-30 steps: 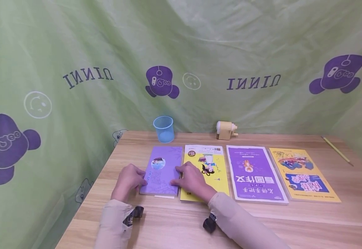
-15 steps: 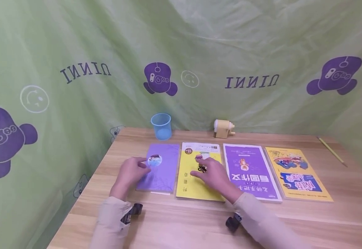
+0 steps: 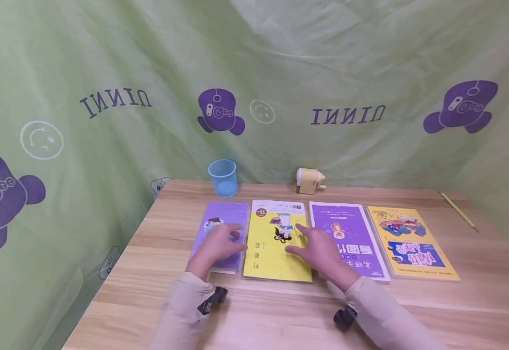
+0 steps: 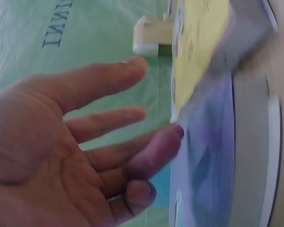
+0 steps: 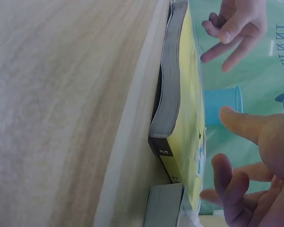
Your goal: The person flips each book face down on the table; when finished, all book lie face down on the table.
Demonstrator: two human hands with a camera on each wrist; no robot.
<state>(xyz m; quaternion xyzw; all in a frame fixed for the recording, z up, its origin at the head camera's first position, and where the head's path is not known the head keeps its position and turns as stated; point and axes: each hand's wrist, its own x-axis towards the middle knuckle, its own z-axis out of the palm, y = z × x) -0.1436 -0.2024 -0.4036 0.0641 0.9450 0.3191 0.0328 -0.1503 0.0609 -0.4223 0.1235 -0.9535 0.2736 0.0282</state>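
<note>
Head view: four books in row on table (image 3: pixel 280 316). Left hand (image 3: pixel 219 242) over small purple book (image 3: pixel 221 232), fingers loosely spread, gripping nothing. Right hand (image 3: pixel 320 248) over right edge of yellow book (image 3: pixel 276 243), fingers spread, empty.

Left wrist view: left hand (image 4: pixel 71 156) open, fingers straight, above purple cover.

Right wrist view: yellow book (image 5: pixel 180 109) thick, flat on table; likely stiff, fairly heavy, glossy cover slippery. Best hold: long side edges.
</note>
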